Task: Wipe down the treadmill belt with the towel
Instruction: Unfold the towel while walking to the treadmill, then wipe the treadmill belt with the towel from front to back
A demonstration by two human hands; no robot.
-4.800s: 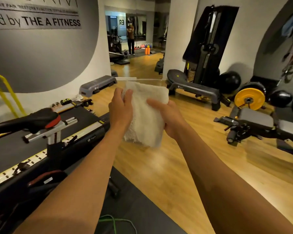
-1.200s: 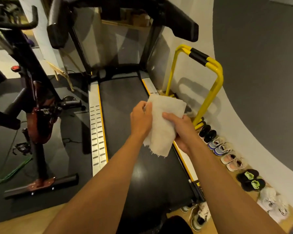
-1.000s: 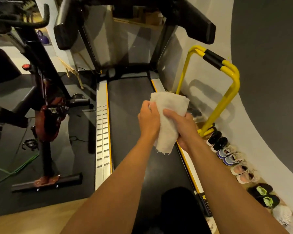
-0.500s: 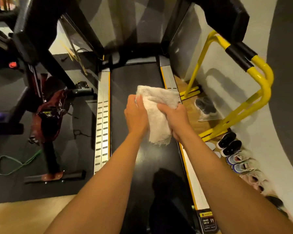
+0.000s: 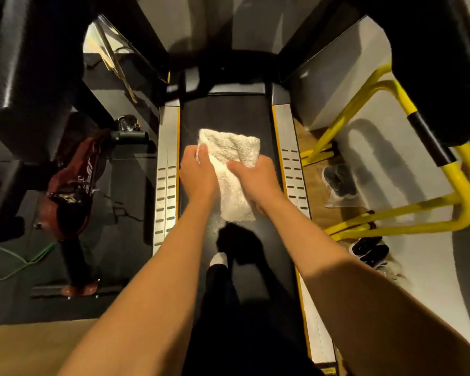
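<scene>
Both hands grip the folded white towel: the left hand pinches its upper left corner, and the right hand curls round its right edge. It hangs at frame centre over the black treadmill belt; whether it touches the belt cannot be told. A socked foot stands on the belt below it. Silver side rails flank the belt. An exercise bike stands at left on black matting, with a yellow tubular frame and shoes at right by the white wall.
</scene>
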